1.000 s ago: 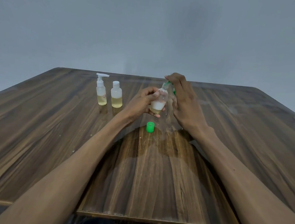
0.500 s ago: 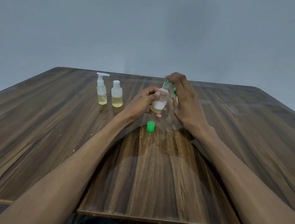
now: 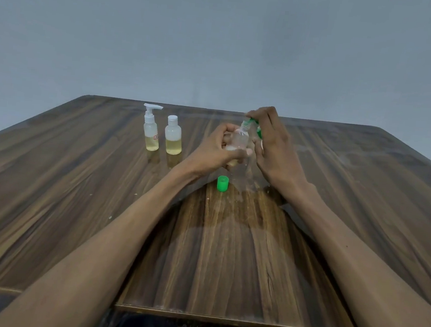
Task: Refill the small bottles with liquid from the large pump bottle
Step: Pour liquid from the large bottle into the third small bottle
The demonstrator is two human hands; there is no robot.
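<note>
The left hand (image 3: 217, 148) curls round a small clear bottle (image 3: 239, 142), held above the wooden table (image 3: 76, 190) with a little pale liquid in its bottom. The right hand (image 3: 270, 144) pinches a green-topped pump (image 3: 252, 122) at the bottle's neck; the large bottle behind is mostly hidden. A loose green cap (image 3: 222, 183) sits just below the grip, and a white pump bottle (image 3: 151, 129) and a white-capped bottle (image 3: 173, 136) stand well off to its left.

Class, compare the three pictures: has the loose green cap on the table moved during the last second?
No. The green cap sits at the same spot on the table, just in front of the left hand, on the same boundary in the wood grain.
</note>
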